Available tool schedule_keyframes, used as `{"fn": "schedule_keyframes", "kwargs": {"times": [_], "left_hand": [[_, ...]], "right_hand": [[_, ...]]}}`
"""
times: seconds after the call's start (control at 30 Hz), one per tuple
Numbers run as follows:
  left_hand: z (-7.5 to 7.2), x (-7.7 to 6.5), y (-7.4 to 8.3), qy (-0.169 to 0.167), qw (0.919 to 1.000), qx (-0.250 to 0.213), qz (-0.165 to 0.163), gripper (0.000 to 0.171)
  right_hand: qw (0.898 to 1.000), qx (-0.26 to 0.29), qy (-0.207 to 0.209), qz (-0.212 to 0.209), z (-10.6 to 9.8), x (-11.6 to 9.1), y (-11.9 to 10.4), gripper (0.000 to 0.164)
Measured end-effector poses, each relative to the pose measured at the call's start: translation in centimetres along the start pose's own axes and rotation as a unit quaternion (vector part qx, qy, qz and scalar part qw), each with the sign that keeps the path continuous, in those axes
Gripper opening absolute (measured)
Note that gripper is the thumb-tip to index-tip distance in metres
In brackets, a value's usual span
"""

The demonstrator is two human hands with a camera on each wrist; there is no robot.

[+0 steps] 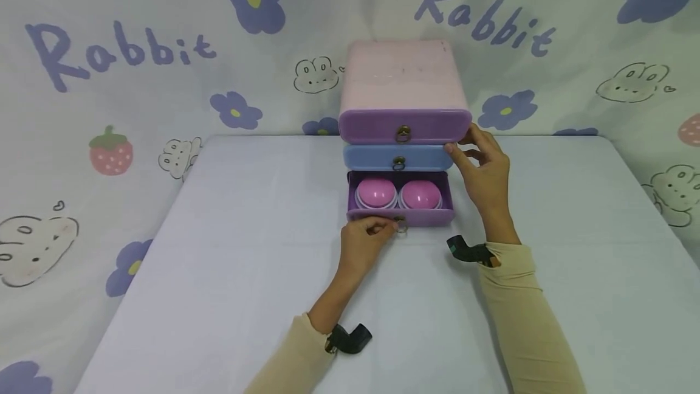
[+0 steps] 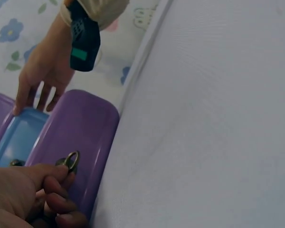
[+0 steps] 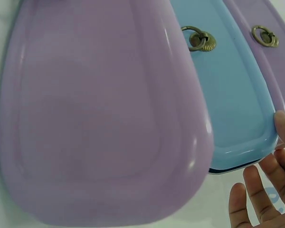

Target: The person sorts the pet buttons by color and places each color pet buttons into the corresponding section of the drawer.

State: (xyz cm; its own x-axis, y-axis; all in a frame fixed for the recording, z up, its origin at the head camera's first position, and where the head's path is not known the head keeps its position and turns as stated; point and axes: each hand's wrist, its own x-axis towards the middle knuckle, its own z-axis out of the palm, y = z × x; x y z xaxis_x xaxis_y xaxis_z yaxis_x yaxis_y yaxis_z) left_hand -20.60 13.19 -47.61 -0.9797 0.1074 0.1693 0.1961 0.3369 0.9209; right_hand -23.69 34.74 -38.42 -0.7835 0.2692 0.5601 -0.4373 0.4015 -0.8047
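Note:
A small chest of drawers (image 1: pixel 401 75) with a pink top stands at the back of the table. Its purple top drawer (image 1: pixel 372 127) and blue middle drawer (image 1: pixel 366 157) are closed. The purple bottom drawer (image 1: pixel 429 219) is pulled out and holds two round pink domed things (image 1: pixel 376 192) with white rims, side by side. My left hand (image 1: pixel 363 245) pinches that drawer's brass ring pull (image 2: pixel 73 161) between thumb and curled fingers. At the chest's right side, my right hand (image 1: pixel 487 169) rests its thumb (image 3: pixel 284 126) at the blue drawer's edge, other fingers loosely extended.
A white cloth (image 1: pixel 246 297) covers the table. Close behind the chest hangs a white backdrop (image 1: pixel 284 108) printed with flowers, rabbits and lettering. Black wrist cameras (image 1: pixel 350 339) sit on both forearms, which reach in from the front.

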Motion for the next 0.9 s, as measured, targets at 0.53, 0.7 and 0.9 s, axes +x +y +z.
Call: {"fn": "schedule_keyframes", "kwargs": {"times": [0.53, 0.7, 0.9], "left_hand": [[0.3, 2.2, -0.5, 0.007, 1.0, 0.003, 0.006, 0.01], [0.3, 2.9, -0.5, 0.003, 1.0, -0.004, 0.003, 0.011], [0.4, 3.9, -0.6, 0.004, 0.9999, -0.011, -0.002, 0.011]], "right_hand": [[1.0, 0.001, -0.001, 0.009, 0.1, -0.1, 0.1, 0.052], [1.0, 0.0, 0.0, 0.01, 0.1, -0.1, 0.1, 0.052], [1.0, 0.008, -0.001, 0.004, 0.1, 0.1, 0.1, 0.052]]}}
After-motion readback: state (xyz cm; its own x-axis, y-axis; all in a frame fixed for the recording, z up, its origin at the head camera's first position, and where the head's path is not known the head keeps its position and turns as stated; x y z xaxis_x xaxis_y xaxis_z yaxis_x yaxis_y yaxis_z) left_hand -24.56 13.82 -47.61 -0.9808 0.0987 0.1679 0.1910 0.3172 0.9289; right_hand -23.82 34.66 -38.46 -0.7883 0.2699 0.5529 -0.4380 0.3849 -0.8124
